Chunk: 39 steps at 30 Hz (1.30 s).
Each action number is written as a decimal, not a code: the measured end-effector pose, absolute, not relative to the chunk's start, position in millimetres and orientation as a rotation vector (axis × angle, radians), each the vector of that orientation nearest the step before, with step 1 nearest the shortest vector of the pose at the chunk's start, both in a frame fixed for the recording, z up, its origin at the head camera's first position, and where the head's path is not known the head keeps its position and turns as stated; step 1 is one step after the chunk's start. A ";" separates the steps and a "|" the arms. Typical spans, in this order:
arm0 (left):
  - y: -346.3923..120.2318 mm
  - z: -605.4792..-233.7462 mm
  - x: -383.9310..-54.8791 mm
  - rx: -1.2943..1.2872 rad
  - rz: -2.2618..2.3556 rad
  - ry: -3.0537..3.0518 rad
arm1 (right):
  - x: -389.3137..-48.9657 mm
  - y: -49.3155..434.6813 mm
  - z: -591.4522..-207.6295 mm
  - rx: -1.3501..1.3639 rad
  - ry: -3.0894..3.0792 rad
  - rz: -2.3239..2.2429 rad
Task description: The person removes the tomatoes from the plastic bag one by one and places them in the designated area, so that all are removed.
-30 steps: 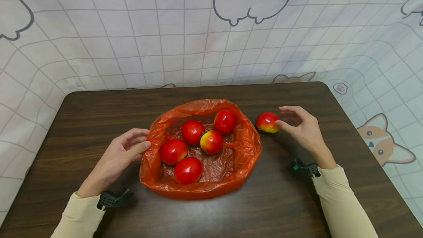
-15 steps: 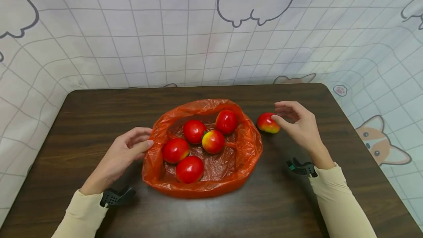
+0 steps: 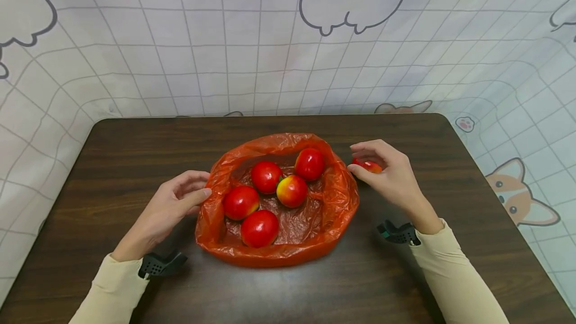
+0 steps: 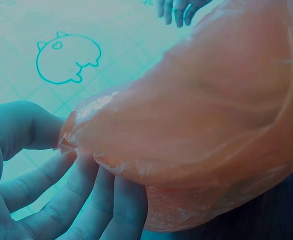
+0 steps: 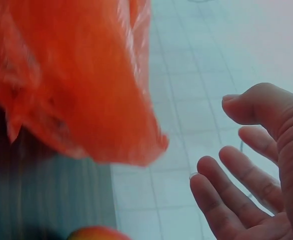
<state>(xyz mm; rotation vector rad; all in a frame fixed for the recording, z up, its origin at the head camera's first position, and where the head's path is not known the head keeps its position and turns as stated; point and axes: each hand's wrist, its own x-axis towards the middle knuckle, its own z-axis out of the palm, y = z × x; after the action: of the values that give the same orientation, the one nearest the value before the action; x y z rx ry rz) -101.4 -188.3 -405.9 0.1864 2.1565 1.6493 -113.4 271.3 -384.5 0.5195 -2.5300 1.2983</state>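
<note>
An orange-red plastic bag point(image 3: 288, 259) stands on the table with its rim rolled outward. Inside lie several glossy round red fruits point(image 3: 260, 228), one of them more yellow. My left hand point(image 3: 168, 209) pinches the bag's left rim between thumb and fingers; the left wrist view shows the thin plastic point(image 4: 176, 125) between them. At the bag's right side, my right hand point(image 3: 389, 174) hovers with fingers spread, apart from the plastic in the right wrist view. Behind it, partly hidden, a red and yellow fruit point(image 3: 371, 167) lies on the table outside the bag.
The dark wood-grain table point(image 3: 148, 149) has rounded far corners. A white gridded cloth point(image 3: 202, 54) with cartoon dogs hangs behind and at both sides. Black cameras point(image 3: 162, 264) sit on both wrists.
My right hand has moved left from beside the loose fruit toward the bag's right rim, now partly covering the fruit. The left hand stays at the left rim.
</note>
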 end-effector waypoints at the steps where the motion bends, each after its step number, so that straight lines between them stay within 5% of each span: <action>1: -188.3 -405.8 -101.4 0.186 1.652 2.154 | -113.6 268.2 -383.0 0.543 -2.529 1.300; 17: -187.2 -405.8 -101.7 0.177 1.624 2.172 | -116.9 230.3 -366.3 0.727 -2.538 1.247; 39: -185.5 -408.2 -101.4 0.167 1.635 2.154 | -116.8 192.7 -392.4 0.926 -2.702 1.185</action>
<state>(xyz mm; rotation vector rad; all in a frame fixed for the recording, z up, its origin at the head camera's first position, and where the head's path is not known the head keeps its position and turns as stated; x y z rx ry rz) -101.4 -185.5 -408.2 0.1671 2.1540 1.6353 -116.8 192.7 -392.4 0.9259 -2.7019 1.1848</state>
